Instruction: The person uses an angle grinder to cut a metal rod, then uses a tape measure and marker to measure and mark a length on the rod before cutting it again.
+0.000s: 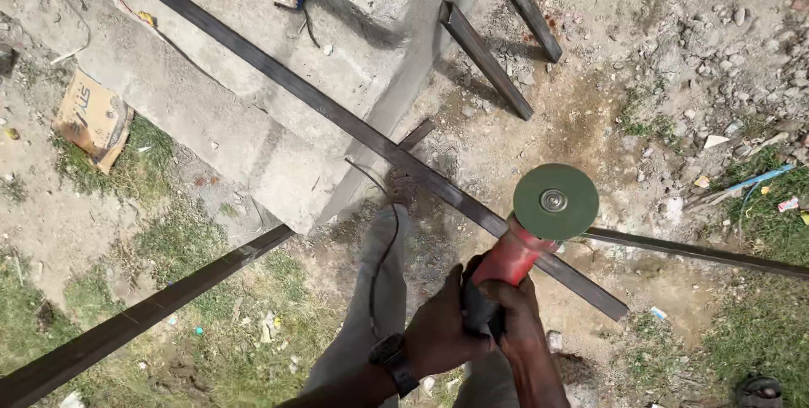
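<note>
Both hands, left hand (438,332) and right hand (514,315), grip red angle grinder (527,235).

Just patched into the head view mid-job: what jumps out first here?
The red angle grinder with its round green disc, gripped by both hands, left hand and right hand, low at centre right. Its disc sits just over a long dark steel bar running diagonally from the concrete slab at upper left to the dirt at lower right.
</note>
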